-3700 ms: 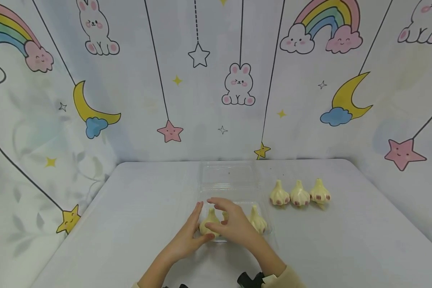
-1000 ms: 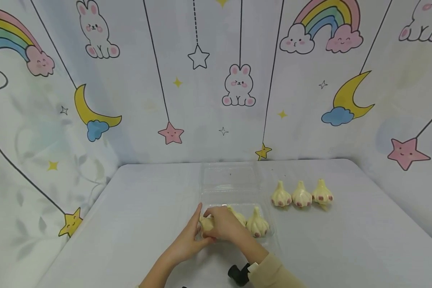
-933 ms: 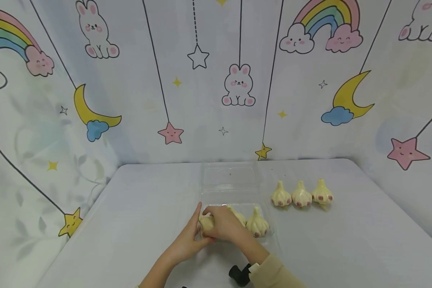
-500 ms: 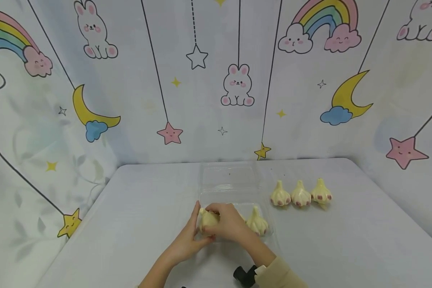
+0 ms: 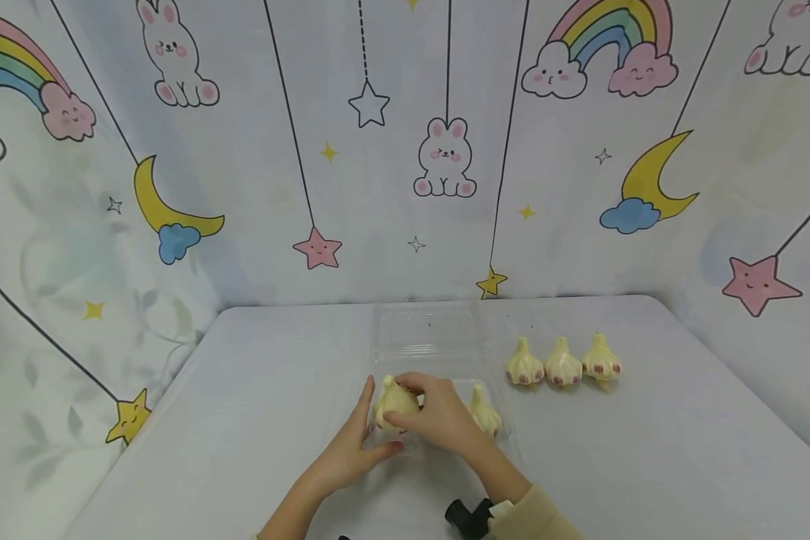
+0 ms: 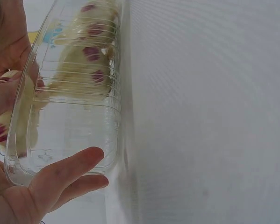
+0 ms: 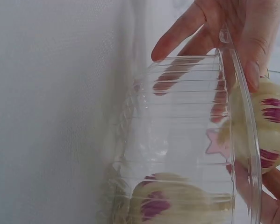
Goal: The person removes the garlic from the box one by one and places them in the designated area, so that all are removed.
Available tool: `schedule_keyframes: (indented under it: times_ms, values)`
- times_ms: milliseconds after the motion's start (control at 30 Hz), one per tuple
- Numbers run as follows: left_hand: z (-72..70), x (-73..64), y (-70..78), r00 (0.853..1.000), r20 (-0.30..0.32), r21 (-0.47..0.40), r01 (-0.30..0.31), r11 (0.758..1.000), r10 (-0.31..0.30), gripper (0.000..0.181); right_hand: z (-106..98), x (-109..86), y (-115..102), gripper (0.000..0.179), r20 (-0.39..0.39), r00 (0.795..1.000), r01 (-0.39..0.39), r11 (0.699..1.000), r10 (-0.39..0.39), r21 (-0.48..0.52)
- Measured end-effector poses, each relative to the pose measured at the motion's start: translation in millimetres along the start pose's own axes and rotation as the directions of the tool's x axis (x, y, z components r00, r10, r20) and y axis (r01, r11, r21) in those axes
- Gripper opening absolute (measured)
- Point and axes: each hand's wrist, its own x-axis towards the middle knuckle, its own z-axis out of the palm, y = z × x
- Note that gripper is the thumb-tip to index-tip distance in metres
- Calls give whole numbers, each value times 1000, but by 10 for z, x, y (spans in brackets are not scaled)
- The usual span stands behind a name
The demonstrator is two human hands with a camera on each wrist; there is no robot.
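Note:
My right hand (image 5: 442,416) pinches a pale garlic bulb (image 5: 394,409) between thumb and fingers, stem up, at rim height over the left end of a clear plastic box (image 6: 69,130). In the right wrist view the garlic's purple-marked underside shows beyond the rim. Around the box's front left corner lies my left hand (image 5: 347,454), fingers straight along the end, thumb stretched along the front. Another garlic bulb (image 5: 484,412) sits in the box's right end; a middle one (image 6: 86,60) shows through the wall in the left wrist view, hidden behind my right hand in the head view.
The box's clear lid (image 5: 428,330) lies folded back behind it. Three more garlic bulbs (image 5: 562,365) stand in a row on the white table (image 5: 277,375) to the back right. A patterned cloth (image 5: 243,150) hangs behind the table. A black device (image 5: 469,517) sits at my right wrist.
My right hand first hovered over the left garlic bulb, then took hold of it low in the box. It has since raised the bulb and turned it upright. The left hand stays put.

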Motion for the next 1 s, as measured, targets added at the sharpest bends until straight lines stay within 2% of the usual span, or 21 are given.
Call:
schedule_keyframes:
  times_ms: [267, 500, 800, 1000]
  values:
    - [1, 0, 13, 1000, 3, -7, 9, 1000, -9, 100, -95, -41, 14, 46, -57, 997, -57, 995, 61, 80]
    - [10, 0, 7, 999, 2, 8, 38, 999, -38, 100, -193, -89, -10, 46, -86, 994, -52, 980, 70, 192]
    - [10, 1, 21, 999, -10, 29, 33, 999, -33, 100, -287, -141, 30, 46, -136, 985, -83, 978, 110, 191]
    - [14, -1, 9, 1000, -4, 32, 31, 999, -30, 100, -378, -186, 61, 46, -140, 981, -108, 978, 135, 181]
